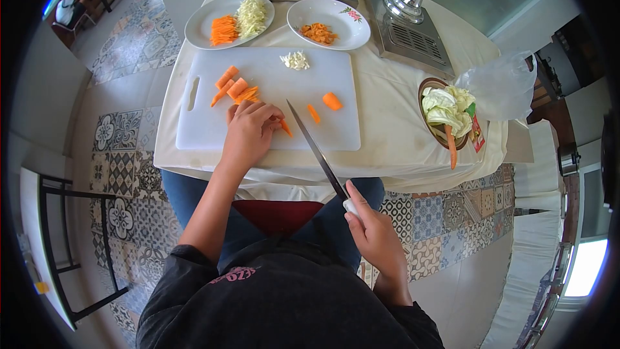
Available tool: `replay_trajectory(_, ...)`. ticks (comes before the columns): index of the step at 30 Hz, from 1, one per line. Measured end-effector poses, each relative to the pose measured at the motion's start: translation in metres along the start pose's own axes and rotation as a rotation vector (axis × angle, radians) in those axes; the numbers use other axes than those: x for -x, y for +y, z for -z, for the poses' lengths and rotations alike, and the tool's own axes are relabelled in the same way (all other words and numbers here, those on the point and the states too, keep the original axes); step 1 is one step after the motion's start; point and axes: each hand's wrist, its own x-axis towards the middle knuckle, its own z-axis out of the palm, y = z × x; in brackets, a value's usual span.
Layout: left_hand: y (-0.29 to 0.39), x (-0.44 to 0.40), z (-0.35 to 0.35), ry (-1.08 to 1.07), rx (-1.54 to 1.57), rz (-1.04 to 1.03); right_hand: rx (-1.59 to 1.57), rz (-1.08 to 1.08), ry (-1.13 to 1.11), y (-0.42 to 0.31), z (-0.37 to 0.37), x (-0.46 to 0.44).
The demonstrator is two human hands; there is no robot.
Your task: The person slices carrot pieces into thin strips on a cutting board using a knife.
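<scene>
My left hand [250, 130] is closed over a piece of carrot [285, 127] near the front of the white cutting board [219, 136]; the orange tip shows by my fingertips. In my right hand [371, 229] is the handle of a kitchen knife [314, 145], its blade slanting up and left over the board. Just beyond my left hand lie carrot chunks [226, 77] and thin carrot slices [247, 95]. To the right of the blade are a carrot chunk [332, 101] and a small carrot strip [314, 114]. Chopped white bits [295, 60] sit at the board's far edge.
Behind the board stand an oval plate [197, 19] of shredded vegetables and a bowl [358, 35] with carrot pieces. Two portable stoves [413, 45] are at the back. On the right, a brown-rimmed bowl [423, 116] holds cabbage and a carrot, near a plastic bag [500, 84].
</scene>
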Motion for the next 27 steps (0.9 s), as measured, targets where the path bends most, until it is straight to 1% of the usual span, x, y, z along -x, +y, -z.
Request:
replay_trajectory(3,0.003,0.000,-0.007,0.051,0.002,0.002,0.035,-0.003,0.001,-0.002,-0.008,-0.005)
replay_trajectory(9,-0.001,0.002,-0.009,0.073,-0.004,-0.003,0.038,0.006,-0.001,-0.006,-0.013,-0.013)
replay_trajectory(12,-0.001,0.006,-0.011,0.129,0.001,-0.069,0.079,0.015,0.002,-0.007,-0.013,-0.014)
replay_trajectory(15,-0.003,0.011,-0.012,0.124,0.006,-0.144,0.068,0.063,0.037,-0.010,-0.015,-0.017)
replay_trajectory(18,-0.004,0.012,-0.015,0.159,-0.008,-0.155,0.074,0.067,0.023,-0.008,-0.017,-0.021)
replay_trajectory(24,-0.005,0.012,-0.014,0.153,-0.016,-0.203,0.132,0.044,-0.005,-0.007,-0.018,-0.025)
replay_trajectory(27,-0.006,0.011,-0.014,0.155,-0.041,-0.218,0.143,-0.011,-0.044,-0.012,-0.014,-0.026)
